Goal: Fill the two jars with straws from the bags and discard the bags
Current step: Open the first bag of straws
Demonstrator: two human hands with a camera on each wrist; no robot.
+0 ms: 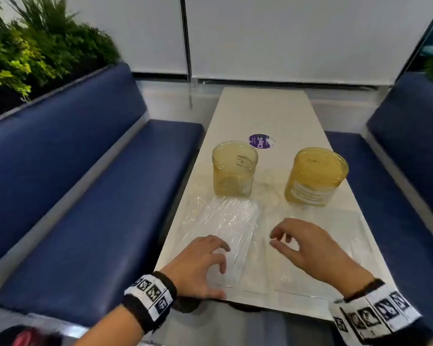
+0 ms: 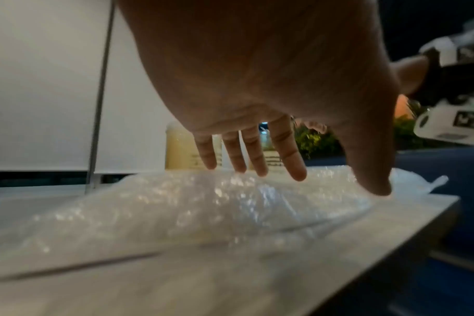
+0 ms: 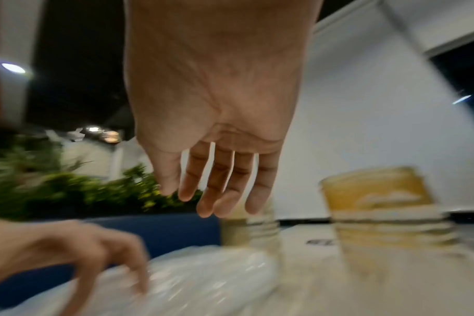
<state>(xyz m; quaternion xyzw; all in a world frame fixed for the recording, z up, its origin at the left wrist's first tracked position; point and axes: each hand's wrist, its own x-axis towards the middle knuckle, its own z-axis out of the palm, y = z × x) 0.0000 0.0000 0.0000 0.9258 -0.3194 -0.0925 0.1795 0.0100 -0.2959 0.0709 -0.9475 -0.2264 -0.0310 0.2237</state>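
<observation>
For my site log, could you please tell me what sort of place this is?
Probably a café or restaurant booth: blue padded benches flank a narrow white table, with planter greenery behind one bench.

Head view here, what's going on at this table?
A person reaches for a clear plastic bag of straws lying on the white table. The left hand hovers at its near end; the right hand hangs open beside it. Both yellow-tinted transparent jars stand beyond, without straws.

The head camera looked forward and down along the tabletop (image 1: pixel 260 116). Each wrist camera sat low and close beneath its palm, facing along the fingers (image 2: pixel 284 154). All three views shared the two jars (image 1: pixel 234 168).
</observation>
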